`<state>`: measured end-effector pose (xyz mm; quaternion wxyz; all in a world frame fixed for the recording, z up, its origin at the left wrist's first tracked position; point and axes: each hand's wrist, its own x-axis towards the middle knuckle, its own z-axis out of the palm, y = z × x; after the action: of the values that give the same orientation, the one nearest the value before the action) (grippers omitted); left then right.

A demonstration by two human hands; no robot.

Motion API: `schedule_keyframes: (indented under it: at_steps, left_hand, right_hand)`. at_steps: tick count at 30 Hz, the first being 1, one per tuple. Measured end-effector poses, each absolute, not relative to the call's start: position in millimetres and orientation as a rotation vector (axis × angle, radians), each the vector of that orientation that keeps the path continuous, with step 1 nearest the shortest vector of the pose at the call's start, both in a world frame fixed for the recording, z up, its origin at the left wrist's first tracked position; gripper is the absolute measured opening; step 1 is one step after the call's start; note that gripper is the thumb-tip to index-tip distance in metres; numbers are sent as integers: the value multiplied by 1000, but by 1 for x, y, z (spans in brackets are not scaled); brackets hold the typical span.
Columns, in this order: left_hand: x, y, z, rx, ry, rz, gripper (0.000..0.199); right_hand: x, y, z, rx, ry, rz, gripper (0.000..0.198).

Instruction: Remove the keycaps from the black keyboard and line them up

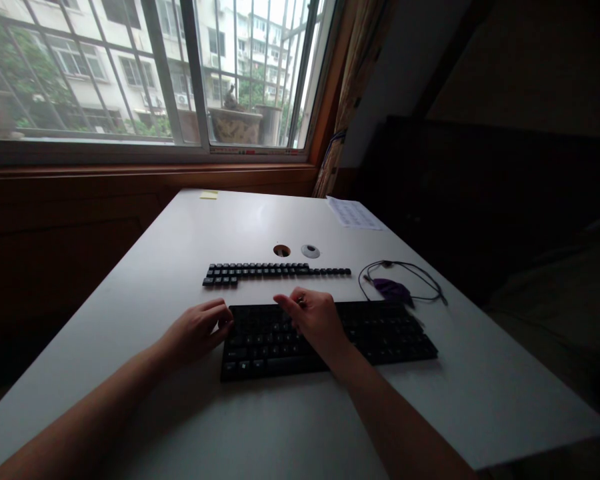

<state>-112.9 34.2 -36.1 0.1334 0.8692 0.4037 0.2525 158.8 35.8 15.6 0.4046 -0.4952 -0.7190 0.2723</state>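
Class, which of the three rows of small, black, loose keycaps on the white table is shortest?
The front row of black keycaps, nearest the long black keyboard: it stops near the left end, while the two longer rows behind stretch farther right.

No wording can be read. The pale legends on the keyboard (280,350), lower centre of the frame, and on the loose keycaps (260,270) above it are too small; print on the paper sheet (355,214), right of centre, and coloured marks on the window strip (253,152), upper centre, blur.
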Motion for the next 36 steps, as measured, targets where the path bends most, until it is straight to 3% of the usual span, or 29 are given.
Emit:
schedule_keyframes:
  at_steps: [16,25,28,31,36]
  left_hand:
    - [-113,33,-38,2528,1154,769,11]
    - [-109,32,-33,2538,1170,781,12]
    - [-109,31,-31,2541,1177,777,13]
    - [-110,31,-32,2549,1177,765,14]
    - [-111,31,-32,2543,1164,749,13]
  right_hand:
    - [168,46,1,-1297,-1568,913,46]
    - [155,27,19,-1103,-2122,327,49]
    - [151,23,24,-1069,-2203,260,49]
    - [157,28,22,-1138,-2104,364,49]
    - [173,43,10,-1273,-1780,826,45]
